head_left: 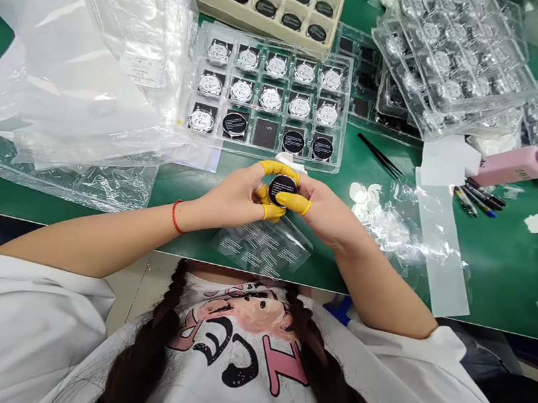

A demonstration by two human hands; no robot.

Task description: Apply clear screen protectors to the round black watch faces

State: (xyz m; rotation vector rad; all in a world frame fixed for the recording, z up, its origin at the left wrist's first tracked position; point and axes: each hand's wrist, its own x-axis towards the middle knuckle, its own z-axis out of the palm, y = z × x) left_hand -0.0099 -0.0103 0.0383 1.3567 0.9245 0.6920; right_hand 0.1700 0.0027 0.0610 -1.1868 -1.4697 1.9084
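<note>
"Green table under us, with things all over it. What do we see in the head view?"

"We see a round black disc with white words, between our two hands. Our left hand grips it by the edge. Our right hand holds it too, thumb over its face. Both wear yellow finger covers."

"How will it feel to us?"

"We think it is light, hard and smooth, so it may slip. Its face may scratch. We'd best hold it by the rim."

"And the boxes?"

"Just past our hands is a clear tray, three rows of five. Most slots have white-topped discs; three near us have black-topped discs, and one shows only a dark pad. Beyond that, a cream box holds more black discs. Far past our right hand, stacked trays hold shiny shapes; we can't tell what. Under our hands lies a clear bag."
</note>
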